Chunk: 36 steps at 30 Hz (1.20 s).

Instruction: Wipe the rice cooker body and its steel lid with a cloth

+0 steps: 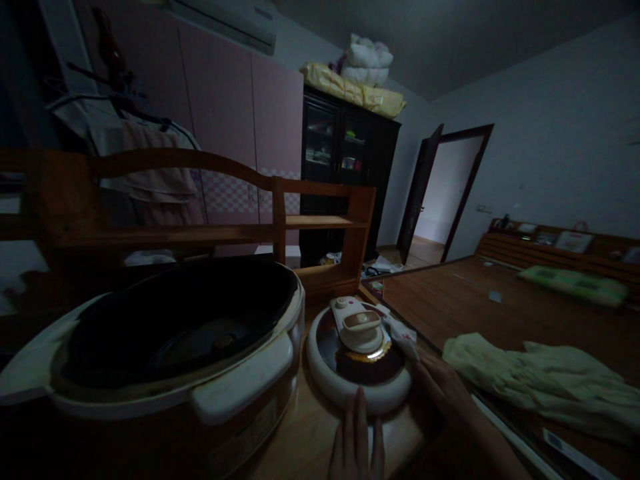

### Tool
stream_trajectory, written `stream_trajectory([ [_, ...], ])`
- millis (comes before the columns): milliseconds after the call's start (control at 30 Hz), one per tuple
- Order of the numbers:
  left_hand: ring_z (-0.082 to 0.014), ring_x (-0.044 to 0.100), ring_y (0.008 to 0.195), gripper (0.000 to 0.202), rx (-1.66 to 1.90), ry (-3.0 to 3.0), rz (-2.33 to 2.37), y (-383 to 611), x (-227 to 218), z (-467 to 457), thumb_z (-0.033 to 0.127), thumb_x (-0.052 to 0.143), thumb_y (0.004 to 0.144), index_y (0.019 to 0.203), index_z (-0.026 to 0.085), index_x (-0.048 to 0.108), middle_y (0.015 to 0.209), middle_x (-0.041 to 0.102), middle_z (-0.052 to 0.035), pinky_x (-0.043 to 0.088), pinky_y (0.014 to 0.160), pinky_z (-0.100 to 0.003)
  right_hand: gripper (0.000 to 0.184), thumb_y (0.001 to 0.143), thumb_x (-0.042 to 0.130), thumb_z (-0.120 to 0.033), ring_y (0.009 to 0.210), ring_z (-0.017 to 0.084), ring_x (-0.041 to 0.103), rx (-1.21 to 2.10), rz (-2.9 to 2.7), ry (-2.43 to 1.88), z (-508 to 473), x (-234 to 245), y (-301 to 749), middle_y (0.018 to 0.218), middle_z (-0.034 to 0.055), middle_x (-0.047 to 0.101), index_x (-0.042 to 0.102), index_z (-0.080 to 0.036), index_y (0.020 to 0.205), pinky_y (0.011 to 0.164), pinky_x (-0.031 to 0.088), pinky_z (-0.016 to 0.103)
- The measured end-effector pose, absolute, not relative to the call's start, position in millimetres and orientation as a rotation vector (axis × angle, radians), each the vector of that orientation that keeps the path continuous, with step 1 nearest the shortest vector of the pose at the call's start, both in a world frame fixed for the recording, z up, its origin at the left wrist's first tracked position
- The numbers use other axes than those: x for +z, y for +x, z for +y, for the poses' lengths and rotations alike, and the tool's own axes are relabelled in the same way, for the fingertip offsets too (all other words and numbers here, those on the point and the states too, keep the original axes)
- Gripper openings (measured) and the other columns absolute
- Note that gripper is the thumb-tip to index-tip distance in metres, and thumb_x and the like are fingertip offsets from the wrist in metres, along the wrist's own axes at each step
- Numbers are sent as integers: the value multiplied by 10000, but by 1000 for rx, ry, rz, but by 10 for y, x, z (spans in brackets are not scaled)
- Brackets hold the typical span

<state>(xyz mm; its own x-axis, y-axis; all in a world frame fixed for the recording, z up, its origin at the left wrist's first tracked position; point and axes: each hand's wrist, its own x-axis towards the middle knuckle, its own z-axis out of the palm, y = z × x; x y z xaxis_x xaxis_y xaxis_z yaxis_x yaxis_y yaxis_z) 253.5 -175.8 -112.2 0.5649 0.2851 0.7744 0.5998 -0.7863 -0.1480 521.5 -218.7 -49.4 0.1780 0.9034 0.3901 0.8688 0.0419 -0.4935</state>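
Note:
A round cooker lid (345, 383) with a white rim, dark glossy centre and raised handle (363, 321) lies on the wooden surface. At its near edge are the stretched fingers of my left hand (356, 437), their tips against the white rim. My right hand (443, 383) reaches in along the lid's right side. Its fingers are closed on a white wipe (403, 333) with faint red print, pressed against the lid's edge. To the left stands the large white-rimmed cooker (245, 390), uncovered, with a dark interior and a small round part at the bottom centre.
A wooden headboard with shelves (325, 221) rises behind the cooker and lid. A brown bed surface (430, 300) with crumpled pale green cloth (540, 380) stretches to the right. Farther back are pink wardrobes (220, 113), a dark cabinet (373, 147) and an open door (417, 193).

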Motion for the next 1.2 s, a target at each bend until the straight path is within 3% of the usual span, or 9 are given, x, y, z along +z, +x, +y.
stream_trajectory([
  [100,-335,572,1270,334,-1093,-2398,-719,2563,-1178,-1748,261,704,843,1172,204,687,1349,618,-181,514,965,-393,484,1014,402,-458,1408,304,428,138,-1604,-1766,-2268,-443,5176,1520,12,468,491,-291,1460,1180,311,494],
  [167,-340,587,1251,354,-1112,-2384,-725,2590,-1231,-1733,265,715,835,1181,201,666,1317,638,-190,517,951,-392,469,999,424,-487,1315,333,525,210,-1512,-1764,-2333,-367,5125,1424,30,582,596,-260,1373,1127,378,482],
  [267,-348,587,1248,382,-1186,-2330,-734,2639,-1326,-1704,236,734,810,1176,194,633,1289,653,-201,509,941,-386,437,953,475,-544,942,313,693,277,-1355,-1814,-2445,-272,5070,1004,28,772,771,-233,1037,881,542,391],
  [367,-355,584,1251,405,-1229,-2283,-741,2681,-1412,-1680,245,736,801,1182,194,607,1293,648,-210,494,951,-403,418,888,542,-573,751,292,698,270,-1237,-1848,-2543,-294,5088,750,17,759,792,-240,840,737,569,361],
  [533,-354,584,1251,434,-1212,-2284,-732,2698,-1480,-1661,280,727,804,1210,214,588,1296,648,-199,488,948,-405,355,740,676,-551,1062,386,677,316,-814,-1539,-2599,-492,5175,969,56,785,792,-253,892,941,552,470],
  [667,-355,588,1245,417,-1209,-2292,-730,2696,-1490,-1662,282,705,815,1210,209,590,1297,646,-202,486,951,-404,450,810,619,-504,1222,356,609,414,-711,-1377,-2559,-534,5226,1175,77,735,717,-234,1156,1052,490,524],
  [867,-358,571,1265,418,-1272,-2265,-738,2720,-1509,-1668,231,704,805,1208,209,595,1312,635,-210,492,924,-382,391,989,406,-337,1228,258,621,1037,-186,-774,-2578,-449,5314,1218,136,712,664,-143,1211,1095,466,463],
  [1067,-349,576,1261,388,-1245,-2274,-760,2720,-1502,-1678,251,692,823,1200,212,605,1314,635,-203,473,949,-399,393,1014,401,-350,1274,235,586,1033,-83,-617,-2582,-401,5273,1326,105,656,607,-180,1302,1087,480,427],
  [1200,-347,574,1264,377,-1231,-2279,-759,2706,-1472,-1684,272,686,835,1197,205,604,1319,632,-204,478,944,-395,330,980,449,-273,1255,255,600,1053,-75,-700,-2593,-333,5224,1291,98,679,642,-192,1234,1097,471,452],
])
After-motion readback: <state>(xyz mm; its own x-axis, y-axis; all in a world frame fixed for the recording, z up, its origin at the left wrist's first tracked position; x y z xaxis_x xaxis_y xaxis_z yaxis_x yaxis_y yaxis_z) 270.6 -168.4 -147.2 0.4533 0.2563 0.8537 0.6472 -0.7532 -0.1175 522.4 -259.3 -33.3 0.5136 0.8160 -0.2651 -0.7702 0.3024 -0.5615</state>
